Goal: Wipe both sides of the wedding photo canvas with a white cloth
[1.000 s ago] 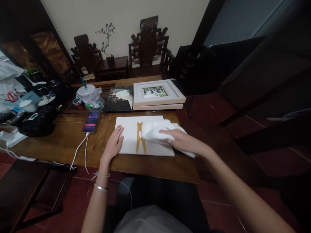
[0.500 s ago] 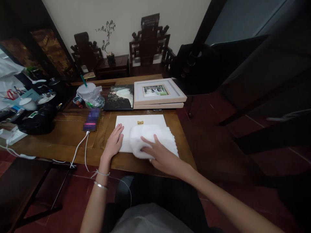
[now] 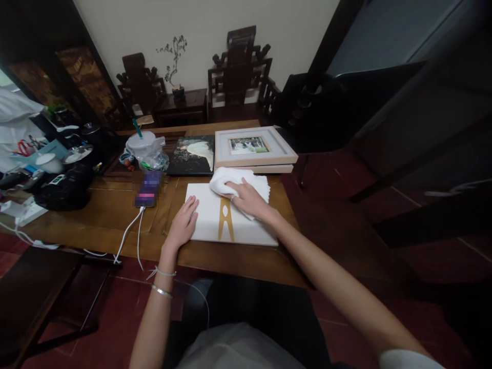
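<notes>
A white rectangular board (image 3: 203, 220), with a golden-brown clothespin-shaped figure (image 3: 226, 220) on its face, lies flat near the table's front edge. My left hand (image 3: 183, 223) rests flat on the board's left edge, fingers stretched and holding nothing. Over the board's far edge, my right hand (image 3: 249, 199) grips and presses a folded white cloth (image 3: 257, 179). The cloth covers the top of the figure and part of the board's far right side.
Behind the board lie stacked light-wood picture frames (image 3: 282, 148) and a dark photo panel (image 3: 188, 161). A phone (image 3: 149, 188) with a white charging cable (image 3: 128, 230) is to the left, near a lidded cup (image 3: 141, 142) and plastic bag. Cluttered tableware stands farther left.
My right hand has pushed the cloth away from me, from the board's near right part to its far edge, uncovering most of the figure. My left hand stays on the board.
</notes>
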Available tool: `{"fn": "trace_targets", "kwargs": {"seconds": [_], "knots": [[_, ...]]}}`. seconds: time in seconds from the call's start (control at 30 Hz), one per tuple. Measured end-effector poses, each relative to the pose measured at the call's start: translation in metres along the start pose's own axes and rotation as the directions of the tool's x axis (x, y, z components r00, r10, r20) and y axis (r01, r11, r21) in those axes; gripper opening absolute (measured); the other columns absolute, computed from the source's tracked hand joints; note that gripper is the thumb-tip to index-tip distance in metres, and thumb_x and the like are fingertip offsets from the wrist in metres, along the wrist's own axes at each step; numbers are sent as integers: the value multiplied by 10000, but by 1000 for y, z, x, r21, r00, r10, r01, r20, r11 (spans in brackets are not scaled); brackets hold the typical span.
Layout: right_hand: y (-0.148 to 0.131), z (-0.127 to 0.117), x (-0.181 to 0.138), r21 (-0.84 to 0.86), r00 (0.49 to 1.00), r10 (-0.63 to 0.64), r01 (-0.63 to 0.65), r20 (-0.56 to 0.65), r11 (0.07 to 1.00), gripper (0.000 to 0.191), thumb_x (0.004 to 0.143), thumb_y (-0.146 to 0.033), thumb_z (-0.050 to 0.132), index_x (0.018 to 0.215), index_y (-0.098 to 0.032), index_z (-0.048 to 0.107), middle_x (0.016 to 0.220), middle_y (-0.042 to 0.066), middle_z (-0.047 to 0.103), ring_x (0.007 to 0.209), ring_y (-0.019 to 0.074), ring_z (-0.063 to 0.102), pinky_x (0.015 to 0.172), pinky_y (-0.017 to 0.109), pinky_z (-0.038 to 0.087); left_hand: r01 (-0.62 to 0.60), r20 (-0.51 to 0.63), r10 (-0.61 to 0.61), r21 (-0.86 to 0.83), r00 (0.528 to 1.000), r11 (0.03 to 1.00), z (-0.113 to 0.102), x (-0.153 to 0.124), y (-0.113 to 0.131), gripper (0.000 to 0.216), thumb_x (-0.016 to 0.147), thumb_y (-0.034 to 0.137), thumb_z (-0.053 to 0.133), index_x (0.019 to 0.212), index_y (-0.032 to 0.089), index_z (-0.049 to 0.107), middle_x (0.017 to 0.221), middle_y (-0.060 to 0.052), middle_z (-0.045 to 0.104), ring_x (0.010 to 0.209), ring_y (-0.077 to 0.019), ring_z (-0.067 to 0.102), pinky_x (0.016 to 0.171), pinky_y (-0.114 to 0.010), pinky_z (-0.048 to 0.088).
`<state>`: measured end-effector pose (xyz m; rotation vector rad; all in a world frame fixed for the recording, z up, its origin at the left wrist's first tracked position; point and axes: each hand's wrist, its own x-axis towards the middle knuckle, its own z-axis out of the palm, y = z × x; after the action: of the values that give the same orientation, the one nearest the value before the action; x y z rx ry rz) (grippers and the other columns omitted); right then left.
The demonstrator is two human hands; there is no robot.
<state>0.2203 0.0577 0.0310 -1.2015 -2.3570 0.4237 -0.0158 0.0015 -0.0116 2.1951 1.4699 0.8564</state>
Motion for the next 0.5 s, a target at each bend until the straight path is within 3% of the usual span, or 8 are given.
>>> {"fn": "trace_targets", "kwargs": {"seconds": [0.1,0.23,0.4,0.5], "knots": [[-13,3,1,-154,997,-46,56,66,987,432,760,-35,400,1150,-124,563,1273,174,579,1276,284,443,1095,586,148,-5,-6,5,-10,1000,1000,0,0,-1,427,953,299,356,1353,189,460,1472,-97,398,1396,-208,312,1158,-429,256],[-33,0,-34,-152,969,-140,172,202,973,476,691,-18,444,1142,-94,575,1344,231,496,1346,276,353,1116,554,155,-6,-6,6,-1,1000,1000,1,0,0,430,954,296,354,1356,181,454,1476,-106,390,1398,-210,308,1158,-435,257],[-61,-17,-84,58,890,-282,280,359,958,499,644,-12,432,1091,-166,593,1244,119,601,1354,231,344,1147,518,127,-3,3,3,13,1000,1000,0,-1,3,423,957,281,343,1352,177,454,1476,-108,389,1399,-206,305,1159,-444,254],[-68,-28,-86,92,876,-264,248,404,964,512,655,-20,429,1109,-202,581,1213,70,624,1256,217,472,1143,473,176,2,11,-2,19,1000,1000,-1,-1,4,425,957,284,345,1349,165,457,1476,-113,388,1401,-203,301,1164,-434,249]]}}
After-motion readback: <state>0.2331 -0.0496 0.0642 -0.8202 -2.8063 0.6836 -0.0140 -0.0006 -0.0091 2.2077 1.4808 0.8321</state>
